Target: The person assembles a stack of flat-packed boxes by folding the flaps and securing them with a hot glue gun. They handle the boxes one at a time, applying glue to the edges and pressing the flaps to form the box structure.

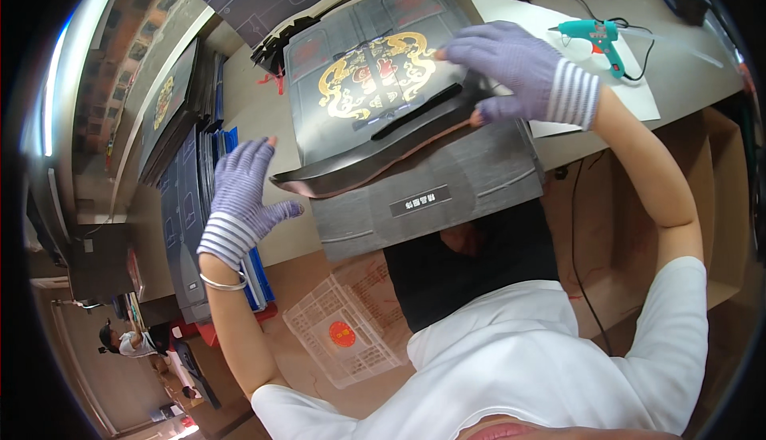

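A dark grey cardboard panel (319, 57) with a gold and red dragon-like print lies on the table in front of me. Across its near part curves a long dark flap (375, 162), raised, with a brownish lower edge. A thin black strip (419, 110) rests just beyond it. My left hand (243, 177), in a purple glove with bare fingertips, hovers by the flap's left end, fingers apart, holding nothing. Over the flap's right end reaches my right hand (511, 69), gloved alike. Its thumb is at the flap's edge and its fingers stretch over the panel, well apart from the thumb.
A teal glue gun (594, 39) with a black cord lies on white paper (630, 105) at the right. Stacked dark panels (179, 113) stand at the left, and another printed panel (263, 1) at the back. Below the table is a clear plastic crate (339, 328). A person (132, 343) is far left.
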Available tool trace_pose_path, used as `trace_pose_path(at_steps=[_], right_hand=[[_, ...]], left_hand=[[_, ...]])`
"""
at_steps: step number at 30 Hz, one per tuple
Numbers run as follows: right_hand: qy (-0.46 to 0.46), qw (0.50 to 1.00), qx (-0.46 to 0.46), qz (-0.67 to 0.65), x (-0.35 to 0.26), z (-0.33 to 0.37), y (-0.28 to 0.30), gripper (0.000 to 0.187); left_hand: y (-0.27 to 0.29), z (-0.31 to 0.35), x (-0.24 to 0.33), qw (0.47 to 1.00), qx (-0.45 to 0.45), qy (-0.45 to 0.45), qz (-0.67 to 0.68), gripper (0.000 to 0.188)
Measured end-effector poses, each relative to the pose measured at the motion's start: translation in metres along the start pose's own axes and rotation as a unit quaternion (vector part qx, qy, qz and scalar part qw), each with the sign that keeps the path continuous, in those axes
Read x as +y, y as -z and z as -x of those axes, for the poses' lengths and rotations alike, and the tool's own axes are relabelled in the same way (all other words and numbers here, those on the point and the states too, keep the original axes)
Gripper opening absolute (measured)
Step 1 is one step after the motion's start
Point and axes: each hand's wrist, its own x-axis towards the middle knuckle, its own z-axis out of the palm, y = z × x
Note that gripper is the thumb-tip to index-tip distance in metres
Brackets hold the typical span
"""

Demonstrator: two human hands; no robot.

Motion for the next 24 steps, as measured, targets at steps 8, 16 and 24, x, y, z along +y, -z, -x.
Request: trace_pose_path(at_steps=[8,16,24], right_hand=[[-0.053,0.994,-0.086,0.040,0.002,0.019,-0.010,0.071],[-0.041,0.999,0.019,0.023,0.000,0.039,-0.023,0.052],[-0.068,0.997,0.018,0.042,-0.011,0.040,-0.023,0.060]], left_hand=[[-0.021,-0.128,0.136,0.976,-0.084,-0.008,0.201,0.069],[-0.040,-0.125,0.157,0.948,0.017,-0.042,0.314,0.045],[-0.043,-0.123,0.166,0.935,0.052,-0.030,0.350,0.038]])
